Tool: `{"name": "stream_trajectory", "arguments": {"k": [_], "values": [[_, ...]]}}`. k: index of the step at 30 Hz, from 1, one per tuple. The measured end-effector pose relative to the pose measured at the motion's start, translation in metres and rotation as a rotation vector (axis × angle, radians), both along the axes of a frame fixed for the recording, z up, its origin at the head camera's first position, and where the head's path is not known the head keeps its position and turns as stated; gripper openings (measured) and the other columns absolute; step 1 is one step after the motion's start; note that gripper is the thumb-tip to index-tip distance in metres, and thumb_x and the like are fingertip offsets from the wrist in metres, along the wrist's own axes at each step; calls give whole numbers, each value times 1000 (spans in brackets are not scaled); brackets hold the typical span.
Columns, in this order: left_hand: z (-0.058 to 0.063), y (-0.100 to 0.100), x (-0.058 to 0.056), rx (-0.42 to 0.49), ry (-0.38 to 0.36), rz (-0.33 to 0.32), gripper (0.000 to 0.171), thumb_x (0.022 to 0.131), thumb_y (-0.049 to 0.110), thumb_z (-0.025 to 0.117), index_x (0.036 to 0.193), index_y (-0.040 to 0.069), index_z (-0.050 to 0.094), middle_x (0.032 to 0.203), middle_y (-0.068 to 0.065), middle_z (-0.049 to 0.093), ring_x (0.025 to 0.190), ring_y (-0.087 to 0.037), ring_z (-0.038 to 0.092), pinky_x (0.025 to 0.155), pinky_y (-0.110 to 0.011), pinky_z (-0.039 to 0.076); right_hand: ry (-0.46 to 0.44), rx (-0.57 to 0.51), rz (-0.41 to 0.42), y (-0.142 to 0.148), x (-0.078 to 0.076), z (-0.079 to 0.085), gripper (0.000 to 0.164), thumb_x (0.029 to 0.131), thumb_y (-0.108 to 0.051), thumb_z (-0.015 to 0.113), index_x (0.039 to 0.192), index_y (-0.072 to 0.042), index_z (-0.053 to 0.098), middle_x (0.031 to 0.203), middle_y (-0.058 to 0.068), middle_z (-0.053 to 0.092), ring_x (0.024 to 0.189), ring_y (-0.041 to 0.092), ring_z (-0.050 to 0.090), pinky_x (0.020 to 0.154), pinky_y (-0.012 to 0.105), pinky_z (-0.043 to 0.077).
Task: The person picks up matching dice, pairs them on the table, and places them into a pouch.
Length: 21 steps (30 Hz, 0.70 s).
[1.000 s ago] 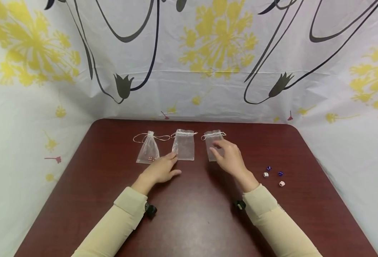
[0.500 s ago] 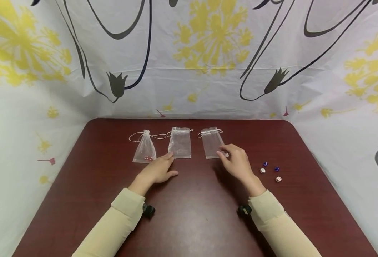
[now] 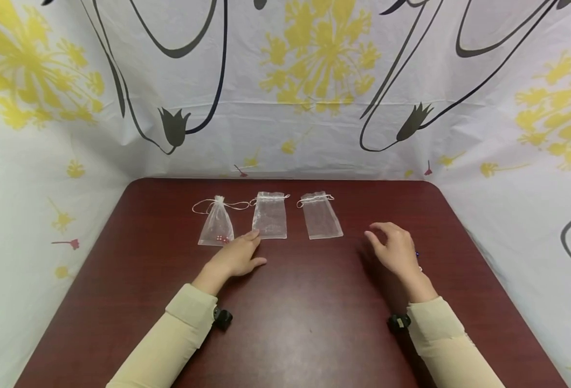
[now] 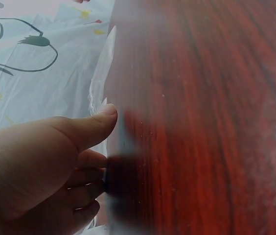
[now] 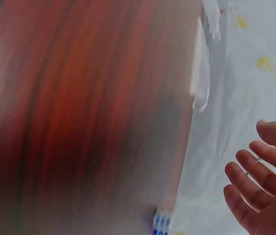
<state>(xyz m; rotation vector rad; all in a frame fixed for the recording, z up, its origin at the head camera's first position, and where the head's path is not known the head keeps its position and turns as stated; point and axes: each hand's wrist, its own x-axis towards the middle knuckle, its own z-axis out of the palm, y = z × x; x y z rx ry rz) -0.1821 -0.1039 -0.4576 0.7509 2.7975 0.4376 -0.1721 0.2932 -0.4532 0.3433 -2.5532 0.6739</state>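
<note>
Three sheer white drawstring pouches lie on the dark red table. The left pouch (image 3: 214, 223) is drawn closed, with red dice (image 3: 221, 238) inside near its bottom. Flat beside it are the middle pouch (image 3: 270, 218) and the right pouch (image 3: 321, 218). My left hand (image 3: 234, 256) rests with extended fingers, fingertips at the middle pouch's lower left corner, partly covering the left pouch's corner. To the right of the pouches, my right hand (image 3: 394, 248) holds nothing, its fingers loosely bent. Behind it peeks a blue die (image 3: 417, 254); other dice are mostly hidden. Blurred dice (image 5: 162, 221) show in the right wrist view.
The table (image 3: 285, 323) has rounded far corners. A patterned white sheet (image 3: 246, 140) hangs behind it and along both sides. A small dark camera (image 3: 223, 319) sits at the left wrist, another camera (image 3: 399, 323) at the right.
My right hand has left the right pouch and moved right, now in front of the dice. That pouch lies fully visible. My left hand has stayed in place; the head view has shifted slightly.
</note>
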Motion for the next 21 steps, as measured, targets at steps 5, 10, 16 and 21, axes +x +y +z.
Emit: {"name": "stream_trajectory", "arguments": {"k": [5,10,16,21], "values": [[0,0,0,-3,0,7,66,100,38,63,145,-8,47,158,-23,36,146,-36,35,119,-47,30,-37,16,-39,22,7,1,23,94,-13,73,111,2,72,106,22,70,89,42,66,78,58,51],[0,1,1,3,-6,10,66,100,38,63,146,-7,47,159,-22,35,146,-35,35,119,-47,30,-87,33,-67,44,12,2,25,96,-15,71,114,2,70,110,25,68,93,45,64,81,62,49],[-1,1,1,2,-12,13,66,100,38,64,147,-6,47,159,-21,35,147,-35,35,119,-46,30,-126,34,-104,71,16,1,24,97,-15,70,114,1,71,113,28,67,106,49,61,89,67,45],[0,0,3,0,-16,21,66,100,39,63,147,-5,47,160,-20,34,147,-34,35,119,-46,30,-194,54,-83,84,14,-6,27,96,-19,71,112,3,71,112,29,67,106,51,60,86,67,45]]}}
